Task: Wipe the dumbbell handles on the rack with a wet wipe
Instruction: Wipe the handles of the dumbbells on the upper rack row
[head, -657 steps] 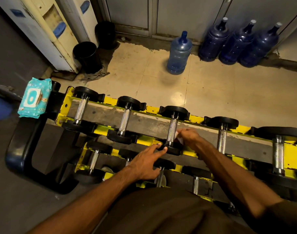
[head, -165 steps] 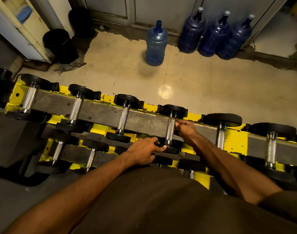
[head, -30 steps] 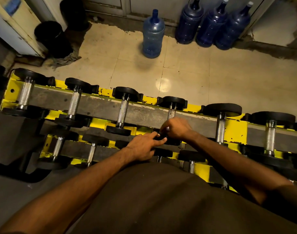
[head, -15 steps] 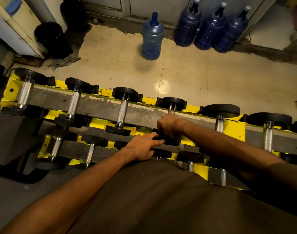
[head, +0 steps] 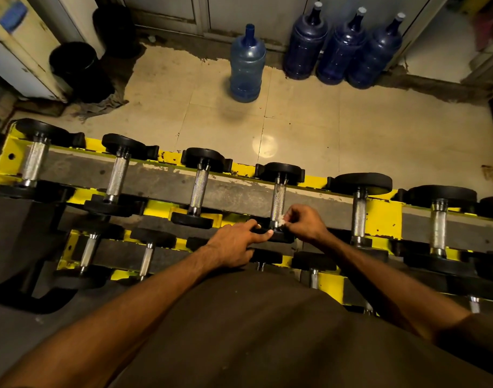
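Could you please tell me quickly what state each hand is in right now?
Left hand: open, straight fingers steadying the dumbbell's near plate.
Right hand: closed, pinching the wet wipe at the dumbbell handle.

yellow rack, dumbbells resting across

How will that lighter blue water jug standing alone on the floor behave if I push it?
The lighter blue plastic water jug looks see-through, so probably empty and light. Tall and round, it may tip, then roll. The glossy tiled floor would likely let it slide.
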{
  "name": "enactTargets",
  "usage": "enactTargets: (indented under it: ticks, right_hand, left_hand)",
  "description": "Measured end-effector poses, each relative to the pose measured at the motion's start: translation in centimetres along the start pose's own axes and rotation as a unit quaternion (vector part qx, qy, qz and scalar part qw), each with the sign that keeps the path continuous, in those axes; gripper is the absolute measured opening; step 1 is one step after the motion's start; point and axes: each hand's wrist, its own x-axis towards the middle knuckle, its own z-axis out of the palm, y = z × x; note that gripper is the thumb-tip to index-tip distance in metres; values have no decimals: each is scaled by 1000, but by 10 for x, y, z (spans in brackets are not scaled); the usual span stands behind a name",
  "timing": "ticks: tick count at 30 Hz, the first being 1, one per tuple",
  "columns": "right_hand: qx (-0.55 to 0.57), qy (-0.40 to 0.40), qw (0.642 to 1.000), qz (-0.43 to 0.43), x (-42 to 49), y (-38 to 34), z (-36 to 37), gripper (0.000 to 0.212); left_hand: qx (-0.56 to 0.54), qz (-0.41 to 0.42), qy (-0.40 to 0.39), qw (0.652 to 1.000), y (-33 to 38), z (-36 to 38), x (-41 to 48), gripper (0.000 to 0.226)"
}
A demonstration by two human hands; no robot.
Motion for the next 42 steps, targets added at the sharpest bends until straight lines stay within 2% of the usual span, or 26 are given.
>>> enactTargets:
  ticks: [3,6,7,10,11,13,15,16,17,19,21,24,26,28,30,32,34,35,36,38,40,42]
  right_hand:
    - [147,83,982,87,14,-5,1,18]
    - [298,136,931,162,24,-17,4,21]
    - [302,118,928,184,25,-17,1,19]
    - [237,-25,940,246,18,-12,-17,16]
    - [231,-47,937,257,18,-13,-21,17]
    - [284,15,924,255,22,-22,-18,17]
    - [380,137,879,253,33,-31,-10,24]
    - [397,165,866,255,37,-33,-7,25]
    - [388,157,872,253,39,-35,-6,25]
    - [350,65,900,252,38,-37,-5,23]
    - [352,10,897,268,39,-39,-10,22]
    - [390,81,883,246,53,-42,-14,13]
    - [394,169,874,227,58,-44,-8,25]
    - [343,248,885,194,51,-46,1,34]
    - [244,279,922,116,40,-46,10,30]
    - [145,270,952,18,32,-44,12,26]
    - [-17,233,968,-92,34,-37,10,28]
    - [-131,204,959,-145,36,-35,7,31]
    - [-252,175,932,-191,38,-35,4,35]
    - [-434,120,860,-238,44,-39,1,49]
    - [-536,73,807,-238,44,-48,2,55]
    - [-604,29,760,-240,43,-57,7,49]
  left_hand:
    - [1,0,-2,1000,1,-1,1,65]
    - [-1,-2,-5,1000,2,-1,0,65]
    - [-3,-2,-5,1000,1,-1,0,65]
    - [-5,-1,-5,1000,0,0,0,64]
    - [-5,-1,-5,1000,0,0,0,64]
    - [-5,-1,-8,1000,0,1,1,64]
    - [-2,1,-9,1000,0,3,2,64]
    - [-1,1,-9,1000,0,3,2,65]
    - [-2,-1,-11,1000,0,3,2,66]
    - [-1,-6,-16,1000,-1,3,1,67]
    - [3,-7,-17,1000,-1,3,0,68]
    - [3,-8,-18,1000,0,2,0,68]
    - [4,-9,-21,1000,1,1,-1,68]
    - [4,-11,-22,1000,1,0,-2,67]
    - [4,-12,-22,1000,0,-1,-3,68]
    - [3,-14,-23,1000,1,-2,-4,68]
    - [2,-16,-23,1000,1,-3,-4,67]
    - [1,-17,-21,1000,2,-2,-4,67]
    - [2,-18,-21,1000,3,-1,-4,67]
    - [1,-19,-20,1000,3,-1,-4,67]
    - [-5,-17,-20,1000,1,-1,-5,67]
    - [-5,-13,-19,1000,1,-1,-5,67]
